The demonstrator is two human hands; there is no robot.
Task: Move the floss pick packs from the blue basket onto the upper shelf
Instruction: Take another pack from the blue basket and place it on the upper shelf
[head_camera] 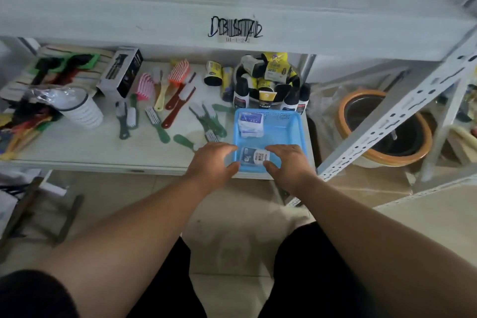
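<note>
Hands: left hand point(213, 162) and right hand point(289, 162), fingers open, flank near pack point(254, 157).
Basket point(291, 131): blue, right end of lower shelf point(90, 147).
Packs: second stack point(251, 124) at far left corner.

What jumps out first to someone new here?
The blue basket at the lower shelf's front edge, with both hands at a floss pick pack inside: left hand, right hand. A second stack of packs lies behind. Colourful brushes are scattered to the left.
</note>
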